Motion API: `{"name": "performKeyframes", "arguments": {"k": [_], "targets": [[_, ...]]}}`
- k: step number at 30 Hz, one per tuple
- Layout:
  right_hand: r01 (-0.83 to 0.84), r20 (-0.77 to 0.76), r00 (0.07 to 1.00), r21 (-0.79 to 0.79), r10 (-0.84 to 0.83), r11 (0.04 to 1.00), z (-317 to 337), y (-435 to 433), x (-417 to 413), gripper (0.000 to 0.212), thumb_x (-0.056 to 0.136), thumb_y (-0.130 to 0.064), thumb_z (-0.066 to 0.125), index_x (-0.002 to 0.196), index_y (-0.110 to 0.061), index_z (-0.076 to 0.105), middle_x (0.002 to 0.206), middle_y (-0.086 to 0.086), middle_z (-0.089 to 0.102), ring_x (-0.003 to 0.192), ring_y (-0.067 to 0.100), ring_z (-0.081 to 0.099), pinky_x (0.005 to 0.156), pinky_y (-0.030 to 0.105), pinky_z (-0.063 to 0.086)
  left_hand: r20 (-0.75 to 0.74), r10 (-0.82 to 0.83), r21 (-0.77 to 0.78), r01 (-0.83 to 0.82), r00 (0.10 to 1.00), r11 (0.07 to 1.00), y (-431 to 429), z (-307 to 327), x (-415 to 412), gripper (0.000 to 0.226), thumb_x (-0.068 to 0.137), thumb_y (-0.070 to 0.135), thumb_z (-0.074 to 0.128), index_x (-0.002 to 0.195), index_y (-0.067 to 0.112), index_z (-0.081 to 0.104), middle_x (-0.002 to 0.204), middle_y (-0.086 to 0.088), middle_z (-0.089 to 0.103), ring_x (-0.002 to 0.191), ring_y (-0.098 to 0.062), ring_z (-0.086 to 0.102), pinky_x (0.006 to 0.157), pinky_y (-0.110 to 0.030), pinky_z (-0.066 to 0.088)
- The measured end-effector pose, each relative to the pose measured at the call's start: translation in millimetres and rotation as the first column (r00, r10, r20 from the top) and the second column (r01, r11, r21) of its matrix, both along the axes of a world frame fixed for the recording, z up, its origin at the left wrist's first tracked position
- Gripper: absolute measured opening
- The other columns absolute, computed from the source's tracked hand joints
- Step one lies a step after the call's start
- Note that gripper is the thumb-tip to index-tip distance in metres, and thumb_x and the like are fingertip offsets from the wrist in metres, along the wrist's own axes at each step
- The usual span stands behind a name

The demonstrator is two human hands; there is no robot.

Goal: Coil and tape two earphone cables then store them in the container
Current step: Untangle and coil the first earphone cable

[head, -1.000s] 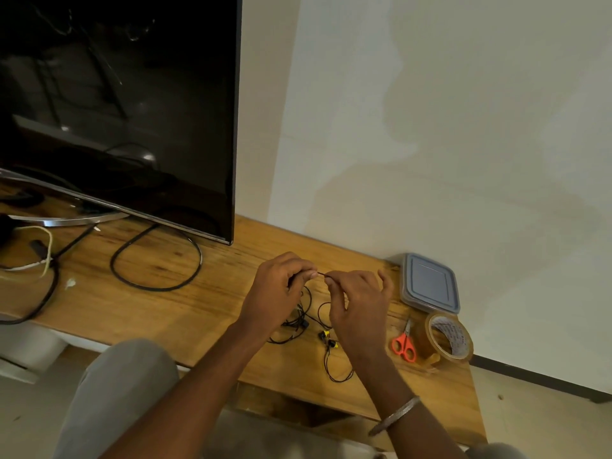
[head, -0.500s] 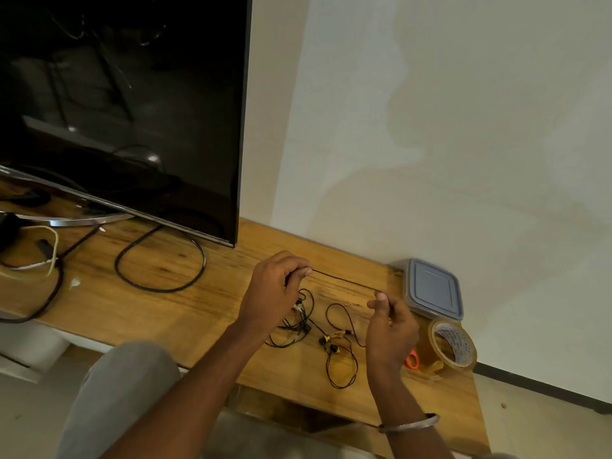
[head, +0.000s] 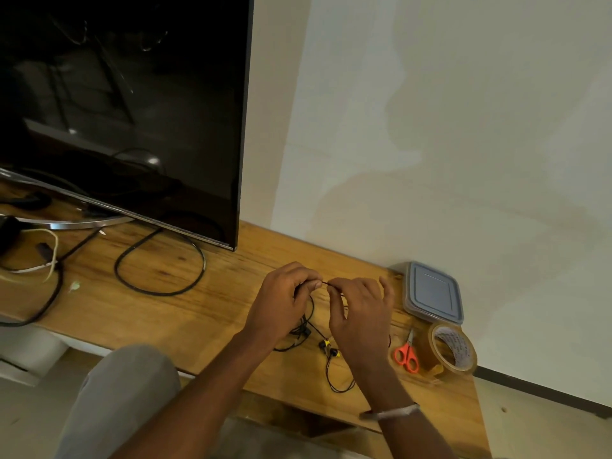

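Observation:
My left hand (head: 283, 308) and my right hand (head: 361, 313) meet above the wooden table (head: 205, 313), both pinching a thin black earphone cable (head: 325, 283) between thumb and fingertips. The cable hangs down to a loose tangle (head: 303, 332) under my left hand. Yellow-and-black earbuds (head: 329, 347) and a cable loop (head: 337, 384) lie below my right hand. I cannot tell which strands belong to which earphone. The container (head: 432, 293), clear with a grey lid on it, stands by the wall to the right. A brown tape roll (head: 452, 349) and orange scissors (head: 406, 354) lie in front of it.
A large dark TV screen (head: 126, 111) on a silver stand (head: 76, 221) fills the left. A thick black power cable (head: 159, 270) loops on the table below it, with white and black wires (head: 36, 263) at far left. The white wall (head: 447, 144) is behind.
My right hand, which had drawn the cable out to the right half a second ago, has come back to meet my left hand. The scissors show again.

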State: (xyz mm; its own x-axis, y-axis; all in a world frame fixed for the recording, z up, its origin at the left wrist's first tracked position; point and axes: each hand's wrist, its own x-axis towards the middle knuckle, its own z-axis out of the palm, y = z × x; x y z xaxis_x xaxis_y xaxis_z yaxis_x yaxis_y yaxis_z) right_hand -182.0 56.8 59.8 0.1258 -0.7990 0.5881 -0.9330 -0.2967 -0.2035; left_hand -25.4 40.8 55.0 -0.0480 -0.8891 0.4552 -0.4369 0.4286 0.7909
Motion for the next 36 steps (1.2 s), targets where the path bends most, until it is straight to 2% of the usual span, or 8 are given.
{"name": "performKeyframes", "arguments": {"k": [9,13,18,20,22,26,32,36], "targets": [[0.108,0.365,0.926,0.002,-0.101,0.994,-1.0,1.1,-15.4,0.009,0.092,-0.022,0.064,0.098,-0.025,0.069,0.091,-0.013,0.068,0.089,0.012,0.059,0.090,0.052,0.046,0.019,0.031,0.019,-0.032,0.999,0.999,-1.2,1.8,4.2,0.011,0.094,0.014,0.064,0.097,0.013,0.074,0.087,0.006,0.068,0.080,-0.005,0.062,0.068,-0.022,0.051],[0.249,0.666,0.695,0.128,-0.269,0.960,-3.8,2.1,-22.0,0.013,0.093,-0.018,0.064,0.095,-0.031,0.066,0.085,-0.012,0.067,0.083,0.008,0.063,0.075,0.045,0.056,0.022,0.064,0.039,-0.065,0.998,0.997,-2.9,1.7,9.2,0.010,0.094,0.012,0.063,0.096,0.014,0.073,0.089,0.006,0.069,0.081,-0.003,0.062,0.069,-0.018,0.050],[0.301,0.736,0.529,0.302,-0.422,0.904,-18.7,10.6,-22.9,0.014,0.094,-0.013,0.063,0.094,-0.026,0.066,0.082,-0.013,0.064,0.086,0.018,0.066,0.069,0.029,0.052,0.004,0.069,0.065,-0.069,0.998,0.996,-2.3,0.8,5.1,0.010,0.093,0.011,0.063,0.093,0.014,0.072,0.088,0.009,0.068,0.081,-0.002,0.062,0.068,-0.017,0.048],[0.275,0.667,0.582,0.377,-0.465,0.885,-24.3,13.4,-21.1,0.021,0.095,-0.011,0.061,0.112,-0.021,0.065,0.099,-0.005,0.068,0.101,0.023,0.065,0.079,0.031,0.053,-0.017,0.072,0.079,-0.070,0.997,0.994,-1.0,-0.9,1.8,0.010,0.094,0.011,0.063,0.093,0.014,0.072,0.088,0.009,0.068,0.082,-0.003,0.063,0.068,-0.020,0.051],[0.248,0.532,0.749,0.326,-0.394,0.912,-23.7,16.3,-17.1,0.042,0.092,-0.011,0.059,0.133,-0.016,0.056,0.127,0.001,0.063,0.119,0.019,0.056,0.097,0.038,0.050,-0.003,0.048,0.077,-0.047,0.999,0.996,0.9,-2.3,-2.9,0.009,0.094,0.013,0.063,0.094,0.015,0.072,0.088,0.008,0.068,0.082,-0.003,0.062,0.069,-0.021,0.051],[0.001,0.172,0.984,0.204,-0.037,0.979,-10.9,16.4,-1.5,0.040,0.093,-0.029,0.055,0.132,-0.025,0.055,0.125,-0.009,0.063,0.120,0.011,0.053,0.112,0.044,0.033,0.026,-0.008,0.064,0.006,1.000,0.998,2.8,-2.0,-9.1,0.010,0.095,0.019,0.061,0.094,0.018,0.071,0.088,0.010,0.066,0.079,-0.004,0.061,0.066,-0.023,0.049],[-0.031,-0.073,0.997,0.040,0.034,0.999,5.9,0.4,-4.6,0.017,0.095,-0.025,0.055,0.100,-0.029,0.071,0.086,-0.012,0.070,0.089,0.015,0.063,0.108,0.050,0.036,0.004,-0.063,0.096,0.062,0.998,0.993,1.5,-2.2,-3.6,0.009,0.094,0.016,0.063,0.094,0.017,0.071,0.086,0.010,0.066,0.079,-0.006,0.061,0.066,-0.021,0.049],[-0.023,0.097,0.995,-0.074,0.030,0.997,15.5,-3.4,-10.2,0.012,0.094,-0.023,0.060,0.099,-0.023,0.071,0.091,-0.010,0.071,0.089,0.012,0.062,0.100,0.049,0.041,-0.055,-0.030,0.112,0.036,0.998,0.993,-0.3,0.4,-3.9,0.007,0.093,0.015,0.065,0.092,0.017,0.071,0.084,0.011,0.065,0.076,-0.005,0.060,0.063,-0.012,0.042]]}}
